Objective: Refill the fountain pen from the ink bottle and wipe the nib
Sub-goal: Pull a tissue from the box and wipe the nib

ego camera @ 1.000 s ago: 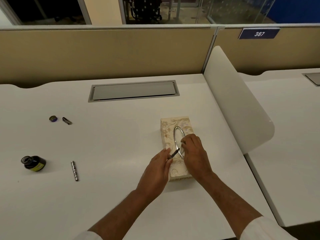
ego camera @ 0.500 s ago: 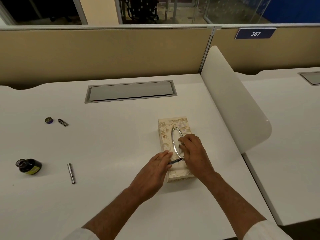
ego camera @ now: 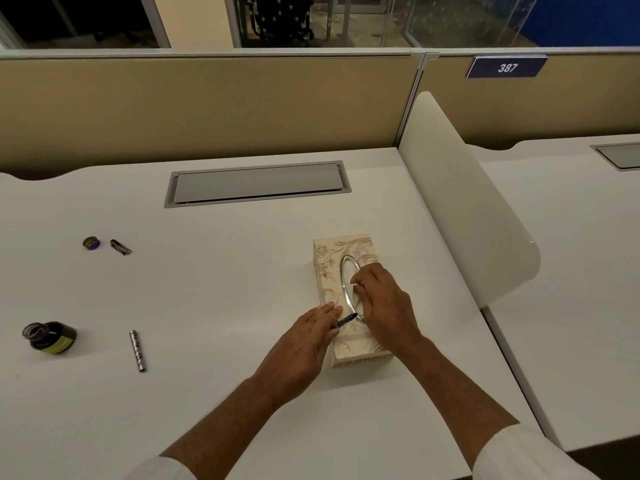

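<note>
My left hand holds the dark front section of the fountain pen, nib pointing right over a cream floral tissue box. My right hand rests on the box, fingertips curled into its oval silver-rimmed opening. Whether they grip a tissue is hidden. The open ink bottle stands far left on the white desk. The silver pen barrel lies right of it.
The bottle cap and a pen cap lie at the back left. A grey cable hatch is set in the desk behind. A white curved divider rises on the right, with a beige partition along the back.
My left hand with the pen section has slid slightly toward me along the box. My right fingers have stayed at the oval opening. The view has shifted a little.
</note>
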The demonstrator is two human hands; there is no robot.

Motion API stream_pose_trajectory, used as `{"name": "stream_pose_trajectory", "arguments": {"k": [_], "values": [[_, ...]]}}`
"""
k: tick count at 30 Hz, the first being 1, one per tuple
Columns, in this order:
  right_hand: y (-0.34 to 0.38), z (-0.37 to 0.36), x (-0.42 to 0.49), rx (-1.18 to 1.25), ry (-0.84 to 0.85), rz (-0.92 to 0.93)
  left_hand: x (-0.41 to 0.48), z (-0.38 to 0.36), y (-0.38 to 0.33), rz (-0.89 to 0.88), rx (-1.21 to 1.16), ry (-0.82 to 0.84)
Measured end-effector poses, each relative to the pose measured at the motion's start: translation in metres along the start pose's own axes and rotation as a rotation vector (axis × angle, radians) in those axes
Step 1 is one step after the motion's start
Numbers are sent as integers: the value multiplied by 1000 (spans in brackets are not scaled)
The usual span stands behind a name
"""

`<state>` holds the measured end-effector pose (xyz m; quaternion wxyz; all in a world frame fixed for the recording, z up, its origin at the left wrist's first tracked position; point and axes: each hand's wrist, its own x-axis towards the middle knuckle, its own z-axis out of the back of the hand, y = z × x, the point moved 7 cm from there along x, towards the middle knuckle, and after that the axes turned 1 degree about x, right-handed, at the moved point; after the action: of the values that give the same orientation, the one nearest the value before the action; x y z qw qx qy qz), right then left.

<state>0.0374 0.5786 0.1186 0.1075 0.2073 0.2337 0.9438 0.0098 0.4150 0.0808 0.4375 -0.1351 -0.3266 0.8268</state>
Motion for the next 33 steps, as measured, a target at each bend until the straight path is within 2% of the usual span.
{"name": "stream_pose_trajectory", "arguments": {"k": [11,17,25,33], "values": [[4,0,-3,-20,-31,4,2,-1,6,96,-110,-9],[-6,0,-14,43,-142,-228,2,1,6,109,-147,-44],[-8,-2,-13,70,-121,-361,2,3,6,116,-244,-69],[-13,-6,-2,168,-116,-628,2,-2,10,150,-278,-54]]}}
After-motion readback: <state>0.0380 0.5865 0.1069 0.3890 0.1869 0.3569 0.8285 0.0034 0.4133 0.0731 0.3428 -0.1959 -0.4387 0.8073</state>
